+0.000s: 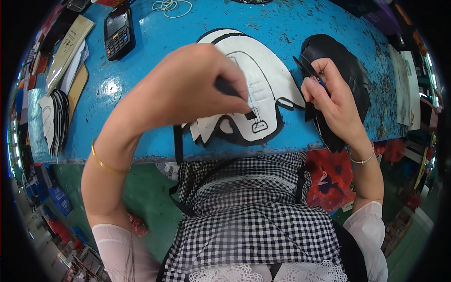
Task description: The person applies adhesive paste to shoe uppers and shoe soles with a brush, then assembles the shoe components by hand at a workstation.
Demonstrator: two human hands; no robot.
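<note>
On the blue table, several flat shoe-upper pieces (270,80) lie overlapped, their white undersides up, with black edges and dark stitch lines. My left hand (197,84) is closed in a pinch just above them, and a small black strip (227,87) shows between the fingers and palm. Thin threads run from near its fingertips down the top piece. My right hand (336,96) grips a small pair of thread snips (307,68), dark blades pointing up and left. Beneath it lies a stack of black upper pieces (345,56).
A handheld terminal (118,33) with a keypad lies at the far left. Another stack of upper pieces (55,120) sits by the left edge, near papers and a long folder (70,51). A loop of pale cord (173,7) lies at the back. Below right hangs a red bag (331,181).
</note>
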